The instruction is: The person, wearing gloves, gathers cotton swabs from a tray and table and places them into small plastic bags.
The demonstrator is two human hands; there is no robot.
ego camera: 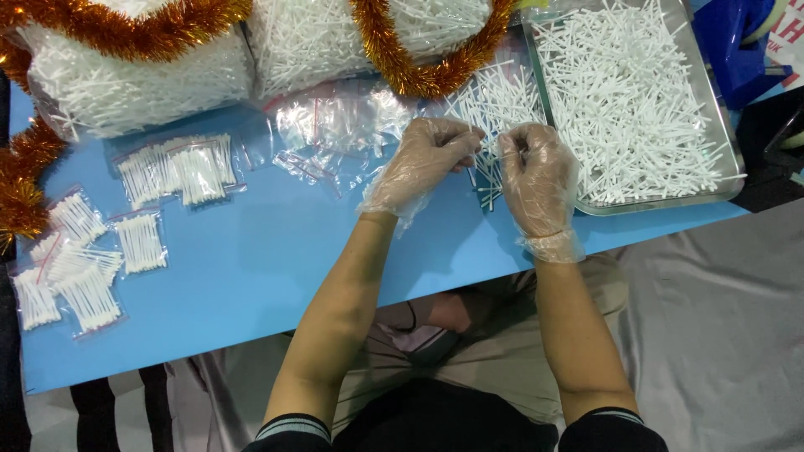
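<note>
Both my hands wear clear plastic gloves over the blue table [276, 259]. My left hand [423, 163] and my right hand [536, 172] are close together, each with fingers closed on a small bunch of white cotton swabs [488, 180] held upright between them. Loose swabs [494, 100] lie on the table just beyond the fingers. A pile of empty clear zip bags [339, 130] sits to the left of my left hand.
A metal tray [727, 142] full of loose swabs stands at the right. Several filled swab bags [176, 172] lie at the left, more [71, 280] near the left edge. Big plastic sacks of swabs [134, 75] and orange tinsel [402, 59] line the back.
</note>
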